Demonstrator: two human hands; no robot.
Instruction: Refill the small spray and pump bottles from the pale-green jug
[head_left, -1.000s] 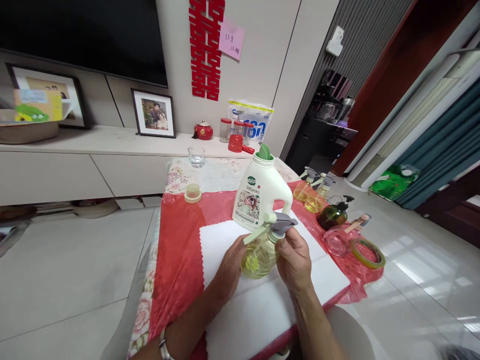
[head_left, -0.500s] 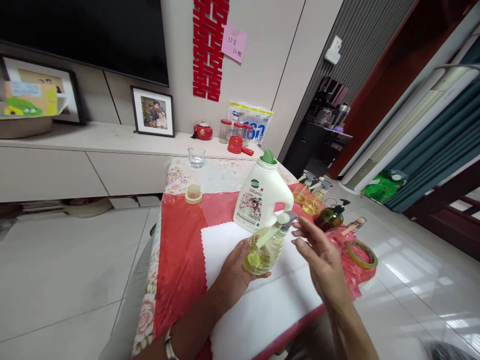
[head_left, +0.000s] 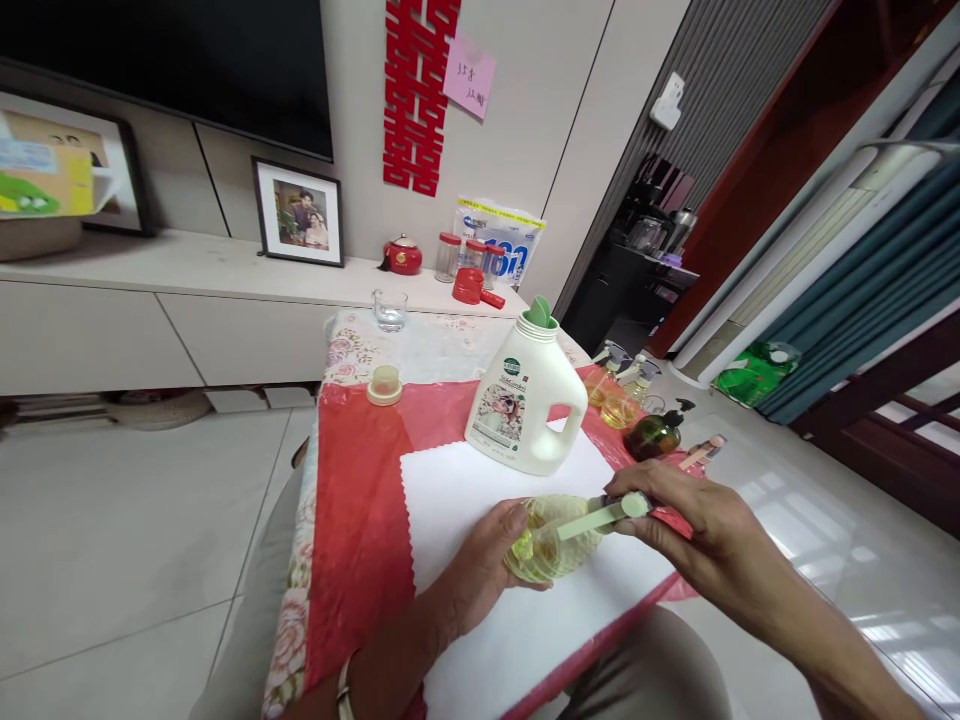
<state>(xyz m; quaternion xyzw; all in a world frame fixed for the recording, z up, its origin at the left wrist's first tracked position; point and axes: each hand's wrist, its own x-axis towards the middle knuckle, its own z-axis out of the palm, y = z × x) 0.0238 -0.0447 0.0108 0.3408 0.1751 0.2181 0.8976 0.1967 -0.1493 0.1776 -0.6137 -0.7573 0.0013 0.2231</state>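
The white jug [head_left: 525, 400] has a round green mark and a picture label, but its words are too small to read. The fingers of my left hand [head_left: 480, 565] wrap around a spray bottle [head_left: 551, 545] of yellow liquid, tilted over the white cloth [head_left: 457, 490] on the surface. The fingers of my right hand [head_left: 697, 525] pinch its green spray top [head_left: 600, 516].

Glossy clear plastic spray bottle [head_left: 553, 540]

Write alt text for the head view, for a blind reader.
The left hand holds a tilted spray bottle of yellow liquid over a white cloth; the right hand grips its spray head. A white jug stands behind.
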